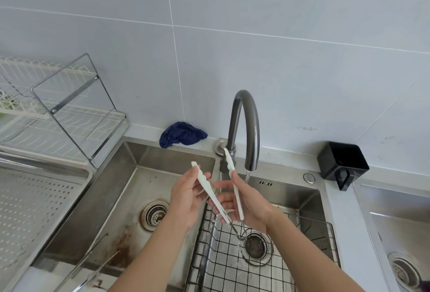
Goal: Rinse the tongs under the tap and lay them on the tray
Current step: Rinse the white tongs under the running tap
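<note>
White plastic tongs [210,190] with a wire hinge at the bottom are held over the divide of a double sink, arms spread in a V with the tips up. My left hand [186,201] holds the left arm of the tongs. My right hand [246,205] holds the right arm. A dark grey curved tap [246,126] runs a thin stream of water just right of the tongs, past my right hand, onto the drain below. A perforated steel tray [35,201] sits at the left over the counter.
A black wire grid basket [232,266] lies in the right basin around a drain [256,246]. The left basin [130,189] has rust stains and thin metal tongs at its front. A dish rack [58,110], a blue cloth [181,137] and a black holder [342,163] stand behind.
</note>
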Motion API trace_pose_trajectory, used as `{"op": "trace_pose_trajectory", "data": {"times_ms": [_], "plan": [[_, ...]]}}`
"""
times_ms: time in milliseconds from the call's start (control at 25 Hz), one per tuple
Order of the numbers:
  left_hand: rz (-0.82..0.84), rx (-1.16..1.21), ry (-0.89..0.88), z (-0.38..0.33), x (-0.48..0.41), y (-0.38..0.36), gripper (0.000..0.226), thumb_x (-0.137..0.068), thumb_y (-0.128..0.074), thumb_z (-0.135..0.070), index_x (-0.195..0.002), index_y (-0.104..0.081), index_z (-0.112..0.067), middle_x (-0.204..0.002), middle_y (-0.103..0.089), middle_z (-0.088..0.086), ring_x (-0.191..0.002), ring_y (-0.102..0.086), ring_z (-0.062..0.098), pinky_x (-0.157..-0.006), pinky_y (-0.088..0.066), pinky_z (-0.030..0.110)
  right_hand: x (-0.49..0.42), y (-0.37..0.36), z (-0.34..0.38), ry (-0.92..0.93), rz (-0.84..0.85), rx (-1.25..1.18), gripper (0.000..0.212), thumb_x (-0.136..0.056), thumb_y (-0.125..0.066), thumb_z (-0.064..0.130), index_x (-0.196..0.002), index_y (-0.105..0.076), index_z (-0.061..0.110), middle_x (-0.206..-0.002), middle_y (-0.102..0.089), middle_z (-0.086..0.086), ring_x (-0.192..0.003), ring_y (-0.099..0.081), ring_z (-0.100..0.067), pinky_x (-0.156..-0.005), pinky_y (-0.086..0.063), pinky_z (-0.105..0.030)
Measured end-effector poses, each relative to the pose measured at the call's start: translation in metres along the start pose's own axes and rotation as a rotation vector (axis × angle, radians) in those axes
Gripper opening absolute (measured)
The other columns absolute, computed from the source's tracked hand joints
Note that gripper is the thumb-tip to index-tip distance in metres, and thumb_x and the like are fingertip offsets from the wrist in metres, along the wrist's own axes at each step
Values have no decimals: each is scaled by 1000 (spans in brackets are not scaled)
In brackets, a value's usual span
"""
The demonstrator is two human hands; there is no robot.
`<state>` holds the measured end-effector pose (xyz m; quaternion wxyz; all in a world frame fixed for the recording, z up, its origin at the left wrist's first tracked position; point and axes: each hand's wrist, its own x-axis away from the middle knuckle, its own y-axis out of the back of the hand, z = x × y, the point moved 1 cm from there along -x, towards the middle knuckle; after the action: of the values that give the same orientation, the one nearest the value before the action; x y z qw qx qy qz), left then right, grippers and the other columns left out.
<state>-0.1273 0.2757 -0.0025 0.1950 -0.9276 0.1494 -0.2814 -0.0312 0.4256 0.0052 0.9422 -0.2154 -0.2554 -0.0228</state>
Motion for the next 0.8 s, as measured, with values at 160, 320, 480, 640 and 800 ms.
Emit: {"op": "trace_pose_trajectory", "data": {"times_ms": [160,320,480,640,800], "plan": [[-8,-754,-188,37,24,20,15,-102,-57,-34,-110,-69,-29,-107,-74,-10,-109,-68,14,-86,-48,24,42,14,-14,10,-238,335,68,-83,-57,77,-133,-59,31,-106,-70,-3,-87,-69,-24,-79,-62,-42],[122,-1412,-452,86,46,55,44,-99,-58,-32,-142,-52,-25,-147,-47,-8,-140,-40,14,-111,-33,23,83,30,-50,92,-509,766,65,-90,-41,78,-147,-35,47,-130,-62,9,-100,-67,-13,-77,-55,-33],[231,-1713,-459,119,56,65,71,-101,-43,-50,-161,-13,-27,-172,5,1,-156,14,18,-124,5,33,114,52,-110,-35,-723,1022,65,-100,-39,62,-156,-25,32,-139,-50,-3,-120,-54,-25,-91,-46,-40],[219,-1840,-569,130,62,69,79,-100,-41,-57,-161,-9,-20,-168,16,9,-151,24,26,-119,25,31,127,61,-148,-216,-811,1181,81,-93,-50,65,-156,-23,21,-126,-46,-1,-120,-51,-24,-92,-48,-36],[171,-1887,-652,133,64,69,74,-99,-48,-51,-159,-27,-14,-169,0,14,-155,4,30,-125,14,36,120,65,-161,-249,-868,1280,92,-85,-55,75,-152,-30,18,-132,-46,0,-123,-49,-19,-95,-51,-31]]}}
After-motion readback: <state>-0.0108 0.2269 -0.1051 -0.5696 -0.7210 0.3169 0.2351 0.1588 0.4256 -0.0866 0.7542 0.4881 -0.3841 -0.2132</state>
